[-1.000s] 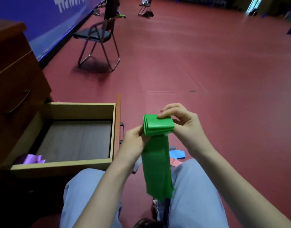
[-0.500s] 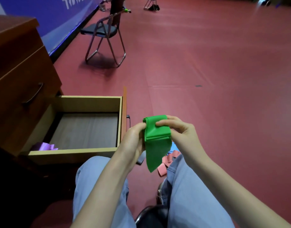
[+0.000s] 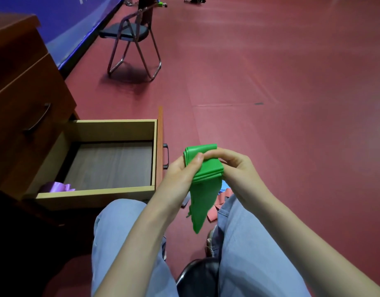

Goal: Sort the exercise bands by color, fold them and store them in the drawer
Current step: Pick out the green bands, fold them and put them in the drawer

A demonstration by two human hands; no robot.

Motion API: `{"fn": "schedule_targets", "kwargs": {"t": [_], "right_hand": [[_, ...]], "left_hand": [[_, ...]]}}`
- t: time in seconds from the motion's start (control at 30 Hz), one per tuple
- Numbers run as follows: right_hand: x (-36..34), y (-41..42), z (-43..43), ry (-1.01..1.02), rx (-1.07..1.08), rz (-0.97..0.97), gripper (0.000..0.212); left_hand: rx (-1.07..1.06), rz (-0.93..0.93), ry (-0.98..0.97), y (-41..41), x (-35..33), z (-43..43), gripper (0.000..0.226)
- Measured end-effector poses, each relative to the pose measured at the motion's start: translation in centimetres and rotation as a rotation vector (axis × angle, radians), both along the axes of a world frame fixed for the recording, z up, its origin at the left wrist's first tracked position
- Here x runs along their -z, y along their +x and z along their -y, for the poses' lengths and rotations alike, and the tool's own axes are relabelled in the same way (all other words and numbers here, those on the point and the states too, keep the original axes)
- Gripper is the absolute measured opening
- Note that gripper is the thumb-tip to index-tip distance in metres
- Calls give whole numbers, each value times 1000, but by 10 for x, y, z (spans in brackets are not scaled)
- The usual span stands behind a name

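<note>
A green exercise band [image 3: 206, 168] is folded into a thick wad between both hands, with a short tail hanging down between my knees. My left hand [image 3: 182, 172] grips the wad from the left, thumb on top. My right hand [image 3: 234, 168] pinches it from the right. The open wooden drawer [image 3: 94, 196] lies to the left, with a folded purple band [image 3: 56, 187] in its near left corner. On the floor under my hands lie red bands [image 3: 219, 202], a blue band [image 3: 224, 186] and a dark one [image 3: 186, 202], partly hidden.
A brown cabinet [image 3: 28, 82] with a closed upper drawer stands at the left. A folding chair [image 3: 133, 39] stands further back by a blue wall pad [image 3: 66, 24]. I sit on a black stool [image 3: 197, 277]; red floor stretches to the right.
The hanging tail of the green band has grown shorter as more of it is folded into the wad. The hands have dropped lower toward my knees, and my view has tilted down.
</note>
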State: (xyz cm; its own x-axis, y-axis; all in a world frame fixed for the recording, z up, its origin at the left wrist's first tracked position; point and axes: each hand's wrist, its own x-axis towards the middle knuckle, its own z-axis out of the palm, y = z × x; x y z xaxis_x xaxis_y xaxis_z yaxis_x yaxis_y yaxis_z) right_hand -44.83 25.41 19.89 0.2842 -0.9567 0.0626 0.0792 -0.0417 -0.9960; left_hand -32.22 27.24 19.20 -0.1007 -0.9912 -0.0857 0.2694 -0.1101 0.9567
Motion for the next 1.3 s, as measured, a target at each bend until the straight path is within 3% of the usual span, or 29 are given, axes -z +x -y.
{"fn": "schedule_targets", "kwargs": {"t": [0.13,0.27,0.33,0.43,0.6,0.67,0.77,1.07,1.3], "right_hand": [[1,-1,-3,52,-94,21,42],[6,0,-7,139,-85,260,39],[12,4,-10,133,-55,179,38],[14,11,-16,102,-49,-46,54],[15,15,-18,59,-71,-81,56],[9,15,-16,12,-49,-123,48],[2,10,-13,5,-18,-199,14],[-5,3,-9,7,40,-133,18],[-10,4,-5,7,165,31,14]], "left_hand": [[-61,42,-6,0,2,1,22],[-107,63,-19,0,0,6,20],[-116,77,-41,-1,-1,6,18],[-134,76,-69,-6,-2,3,14],[-168,74,-99,-6,-2,2,15],[-161,96,-105,-3,-2,3,15],[-176,126,-121,2,-2,3,16],[-157,236,-251,2,-9,-1,8],[28,211,0,6,6,-14,20]]}}
